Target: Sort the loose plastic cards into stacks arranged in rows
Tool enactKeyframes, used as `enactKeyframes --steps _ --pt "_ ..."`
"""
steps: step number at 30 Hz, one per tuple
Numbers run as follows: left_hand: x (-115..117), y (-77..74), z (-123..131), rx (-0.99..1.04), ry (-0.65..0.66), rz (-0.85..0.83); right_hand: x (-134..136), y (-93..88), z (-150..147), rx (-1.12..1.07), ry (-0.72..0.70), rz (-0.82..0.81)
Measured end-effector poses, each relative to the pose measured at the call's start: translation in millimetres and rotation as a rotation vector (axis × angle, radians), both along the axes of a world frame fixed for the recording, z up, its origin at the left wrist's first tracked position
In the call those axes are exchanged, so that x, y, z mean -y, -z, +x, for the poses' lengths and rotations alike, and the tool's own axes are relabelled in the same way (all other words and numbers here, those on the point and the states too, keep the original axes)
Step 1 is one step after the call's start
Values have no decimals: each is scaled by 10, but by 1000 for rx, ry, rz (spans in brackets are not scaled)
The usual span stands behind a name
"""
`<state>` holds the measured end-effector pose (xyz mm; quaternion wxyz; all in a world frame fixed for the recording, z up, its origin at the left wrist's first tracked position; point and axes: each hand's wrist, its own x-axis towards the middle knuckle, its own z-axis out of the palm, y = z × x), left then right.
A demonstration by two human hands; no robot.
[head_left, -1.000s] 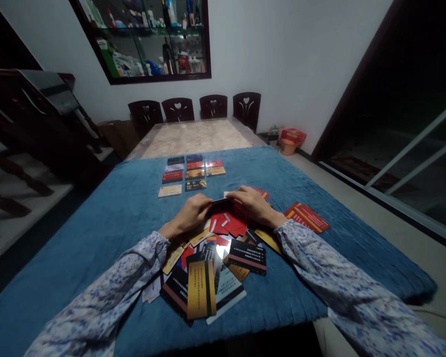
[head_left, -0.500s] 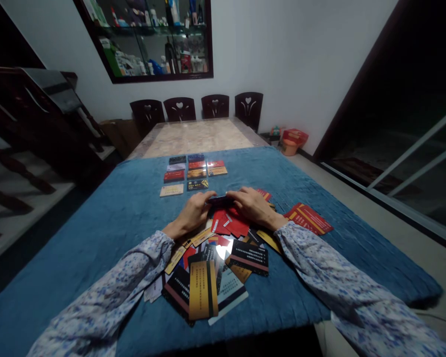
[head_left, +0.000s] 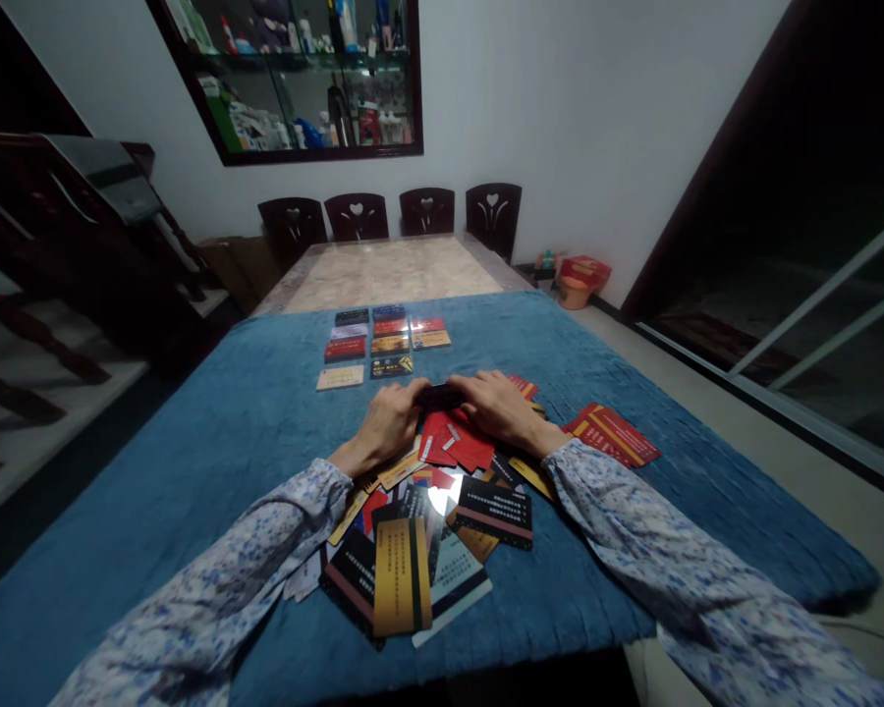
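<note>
Between my two hands is a small stack of dark cards (head_left: 440,396), gripped at its two ends. My left hand (head_left: 390,417) closes on the left end and my right hand (head_left: 497,405) on the right end. Right below the stack lie red cards (head_left: 461,442) with white labels. Nearer to me spreads a loose pile with a gold card (head_left: 402,576), a black card (head_left: 495,511) and a pale grey card (head_left: 458,579). Part of the pile is hidden under my hands and wrists.
Beyond my hands stand neat stacks in rows, among them a cream card stack (head_left: 340,377), a black-and-gold stack (head_left: 392,366) and a red stack (head_left: 346,349). Red-and-gold cards (head_left: 615,434) lie by my right wrist. A blue cloth (head_left: 213,442) covers the near table.
My left hand has shifted slightly right, and its fingers have closed in further on the end of the dark stack. My right hand has barely moved.
</note>
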<state>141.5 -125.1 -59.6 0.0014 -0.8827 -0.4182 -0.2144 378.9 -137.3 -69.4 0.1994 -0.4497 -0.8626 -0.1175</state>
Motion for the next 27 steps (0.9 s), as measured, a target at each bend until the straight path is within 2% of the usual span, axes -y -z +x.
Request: enactKeyframes --steps 17,27 --pt "-13 -23 22 64 65 27 5 -11 -36 6 36 96" --pt "43 -85 3 -47 55 76 39 -21 -38 -53 -8 78"
